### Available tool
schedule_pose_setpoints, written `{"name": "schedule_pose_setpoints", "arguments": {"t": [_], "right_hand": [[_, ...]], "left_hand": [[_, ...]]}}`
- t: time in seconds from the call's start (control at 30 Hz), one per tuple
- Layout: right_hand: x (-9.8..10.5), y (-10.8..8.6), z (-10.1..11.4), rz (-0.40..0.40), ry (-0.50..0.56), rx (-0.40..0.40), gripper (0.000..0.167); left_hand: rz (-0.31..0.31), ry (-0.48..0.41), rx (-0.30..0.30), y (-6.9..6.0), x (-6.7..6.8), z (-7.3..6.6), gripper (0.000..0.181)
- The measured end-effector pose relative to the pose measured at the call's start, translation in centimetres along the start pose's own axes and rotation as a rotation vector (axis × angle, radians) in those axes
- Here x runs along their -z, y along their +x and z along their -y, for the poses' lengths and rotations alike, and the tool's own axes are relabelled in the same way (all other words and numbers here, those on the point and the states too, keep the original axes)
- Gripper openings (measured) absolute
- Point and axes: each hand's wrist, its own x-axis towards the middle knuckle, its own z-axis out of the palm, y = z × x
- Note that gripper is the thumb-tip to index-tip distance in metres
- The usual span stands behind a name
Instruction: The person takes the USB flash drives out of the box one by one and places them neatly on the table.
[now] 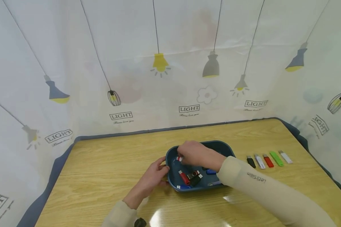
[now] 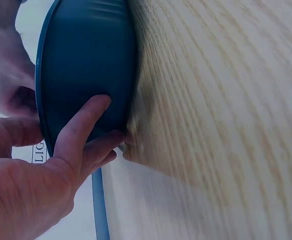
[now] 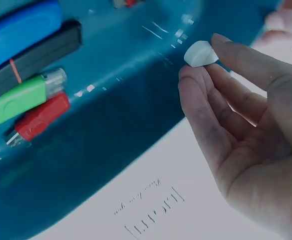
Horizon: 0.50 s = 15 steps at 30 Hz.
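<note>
Nearest, the left sleeve (image 1: 119, 216) rises from the bottom edge and the right sleeve (image 1: 272, 189), lettered along its length, slants in from the lower right corner. The left forearm points forward and to the right, the wrist fairly straight; its left hand (image 1: 154, 175) holds the left end of the blue tray (image 1: 199, 189), one digit at the rim and the others spread down the outer wall toward the table (image 1: 102, 170).

The right forearm reaches across the tray's right part, and the right hand (image 1: 194, 154) is bent downward over its far left part. Thumb and index finger pinch a small white piece (image 3: 201, 53) by its sides, above the tray floor, the remaining fingers curled in beneath.

Below the right hand, on the near part of the tray floor, lie a red stick (image 1: 184, 177), a dark stick (image 1: 196, 180) and a blue stick (image 1: 184, 187). Right of the tray, well apart from both hands, five more sticks (image 1: 268, 161) stand in a slanting row on the table. Farthest back hangs the lamp-print curtain (image 1: 170, 88)
</note>
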Motion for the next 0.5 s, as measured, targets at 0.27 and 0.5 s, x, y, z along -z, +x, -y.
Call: {"name": "schedule_pose_setpoints", "arguments": {"t": [0.27,0.5], "right_hand": [[2.3,-2.2,-0.3,-0.031,0.131,-0.045,0.007],[3.4,-4.7,-0.6,-0.094,0.162,-0.052,0.013]], "left_hand": [[-0.002,0.004,0.004,0.1,0.2,0.1,0.061],[-0.003,-0.003,0.005,0.2,0.2,0.2,0.061]]}}
